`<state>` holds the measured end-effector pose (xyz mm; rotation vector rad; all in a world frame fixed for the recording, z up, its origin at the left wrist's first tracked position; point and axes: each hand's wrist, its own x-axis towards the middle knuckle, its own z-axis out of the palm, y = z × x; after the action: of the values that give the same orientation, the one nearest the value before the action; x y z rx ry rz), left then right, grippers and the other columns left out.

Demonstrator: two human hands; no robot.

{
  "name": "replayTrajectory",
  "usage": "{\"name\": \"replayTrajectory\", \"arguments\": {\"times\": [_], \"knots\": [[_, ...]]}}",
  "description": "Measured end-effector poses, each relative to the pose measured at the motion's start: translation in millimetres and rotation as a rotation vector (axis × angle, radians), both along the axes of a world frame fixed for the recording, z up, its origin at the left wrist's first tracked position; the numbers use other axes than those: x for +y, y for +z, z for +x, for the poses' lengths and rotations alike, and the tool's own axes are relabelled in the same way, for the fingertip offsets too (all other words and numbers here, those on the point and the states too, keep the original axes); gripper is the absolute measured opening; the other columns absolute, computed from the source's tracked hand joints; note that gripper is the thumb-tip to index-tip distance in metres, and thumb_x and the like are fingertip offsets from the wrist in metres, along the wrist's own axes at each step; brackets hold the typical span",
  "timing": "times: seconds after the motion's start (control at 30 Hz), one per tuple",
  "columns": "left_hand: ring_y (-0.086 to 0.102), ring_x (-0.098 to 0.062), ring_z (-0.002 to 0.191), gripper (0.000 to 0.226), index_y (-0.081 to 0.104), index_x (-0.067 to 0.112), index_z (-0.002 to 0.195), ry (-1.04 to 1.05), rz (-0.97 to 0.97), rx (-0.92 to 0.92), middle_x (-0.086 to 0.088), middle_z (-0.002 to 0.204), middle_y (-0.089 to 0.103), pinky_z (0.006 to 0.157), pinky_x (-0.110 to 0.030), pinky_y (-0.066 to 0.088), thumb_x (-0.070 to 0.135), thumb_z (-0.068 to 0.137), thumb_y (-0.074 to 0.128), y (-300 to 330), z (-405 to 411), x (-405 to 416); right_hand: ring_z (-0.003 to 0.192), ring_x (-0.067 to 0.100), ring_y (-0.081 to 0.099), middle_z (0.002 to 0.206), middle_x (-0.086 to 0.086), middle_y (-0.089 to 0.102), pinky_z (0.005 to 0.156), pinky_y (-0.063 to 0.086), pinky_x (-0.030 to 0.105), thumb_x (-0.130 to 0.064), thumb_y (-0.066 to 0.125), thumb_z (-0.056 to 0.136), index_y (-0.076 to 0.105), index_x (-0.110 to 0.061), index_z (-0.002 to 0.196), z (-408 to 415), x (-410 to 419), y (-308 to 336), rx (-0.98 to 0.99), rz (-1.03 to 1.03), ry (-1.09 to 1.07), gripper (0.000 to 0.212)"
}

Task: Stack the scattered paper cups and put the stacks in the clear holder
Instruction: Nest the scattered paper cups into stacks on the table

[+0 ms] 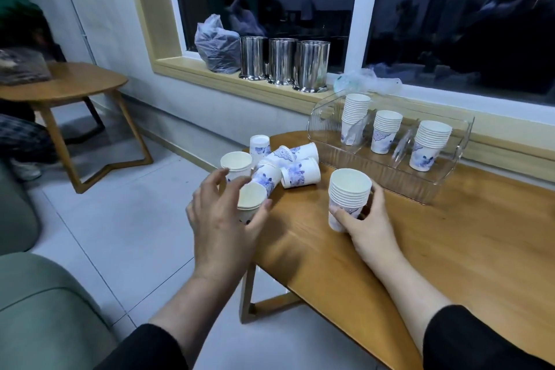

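White paper cups with blue prints lie scattered (295,170) at the far left end of the wooden table (450,249), some upright, some on their sides. My left hand (222,216) holds one small cup (250,200) near the table's left edge, fingers curled round it. My right hand (365,224) grips the base of an upright stack of cups (348,194) standing on the table. The clear holder (390,168) stands at the back of the table with three stacks in it, left (354,116), middle (386,131) and right (429,144).
Three steel canisters (282,61) and a grey plastic bag (216,45) stand on the window sill behind. Crumpled clear plastic (369,82) lies on the sill by the holder. A second wooden table (69,84) is at the left; a green sofa (45,309) is at the lower left.
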<state>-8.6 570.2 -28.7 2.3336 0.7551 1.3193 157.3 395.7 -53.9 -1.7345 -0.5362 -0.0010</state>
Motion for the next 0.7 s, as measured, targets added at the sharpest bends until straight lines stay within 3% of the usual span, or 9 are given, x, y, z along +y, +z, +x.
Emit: {"name": "replayTrajectory", "arguments": {"times": [0.13,0.27,0.5,0.57,0.63,0.7], "knots": [[0.051,-0.028,0.124,0.038,0.072,0.024,0.108,-0.035,-0.086,0.257,-0.002,0.141,0.054,0.100,-0.042,0.042,0.050,0.080,0.078,-13,-6,8,0.109,-0.010,0.055,0.126,-0.017,0.058,0.085,0.040,0.003,-0.020,0.085,0.076,0.040,-0.027,0.139,-13,-12,0,-0.020,-0.023,0.029,0.078],[0.055,-0.029,0.124,0.024,0.072,0.017,0.099,-0.073,-0.170,0.245,-0.006,0.140,0.058,0.095,-0.038,0.046,0.039,0.090,0.071,-3,5,5,0.104,-0.026,0.048,0.122,-0.029,0.053,0.080,0.037,-0.003,-0.019,0.084,0.076,0.038,-0.033,0.135,-25,-35,0,-0.029,-0.023,0.041,0.076],[0.057,-0.017,0.122,0.016,0.065,0.015,0.083,-0.368,-0.035,-0.074,-0.003,0.134,0.063,0.097,-0.025,0.042,0.025,0.088,0.076,61,38,-54,0.113,-0.015,0.052,0.126,-0.027,0.056,0.090,0.041,0.005,-0.015,0.084,0.077,0.040,-0.034,0.137,-30,-68,-6,-0.025,0.001,0.030,0.076],[0.058,-0.015,0.118,0.018,0.065,0.012,0.082,-0.471,0.031,-0.123,-0.006,0.131,0.064,0.097,-0.013,0.038,0.024,0.087,0.077,75,54,-79,0.116,-0.011,0.053,0.128,-0.026,0.057,0.096,0.043,0.012,-0.019,0.084,0.077,0.040,-0.034,0.138,-30,-74,-7,-0.022,0.002,0.026,0.077],[0.059,-0.014,0.116,0.020,0.065,0.010,0.080,-0.567,0.073,-0.101,-0.008,0.129,0.065,0.095,-0.010,0.037,0.026,0.086,0.076,83,66,-100,0.114,-0.006,0.058,0.125,-0.024,0.061,0.097,0.046,0.020,-0.021,0.085,0.076,0.041,-0.033,0.139,-30,-77,-9,-0.011,0.008,0.029,0.078],[0.061,-0.019,0.115,0.022,0.066,0.009,0.081,-0.630,0.113,0.018,-0.008,0.127,0.066,0.094,-0.020,0.040,0.028,0.086,0.077,83,75,-116,0.111,0.000,0.062,0.122,-0.021,0.065,0.095,0.049,0.026,-0.025,0.085,0.074,0.042,-0.033,0.139,-30,-82,-11,-0.011,0.013,0.022,0.078]]}}
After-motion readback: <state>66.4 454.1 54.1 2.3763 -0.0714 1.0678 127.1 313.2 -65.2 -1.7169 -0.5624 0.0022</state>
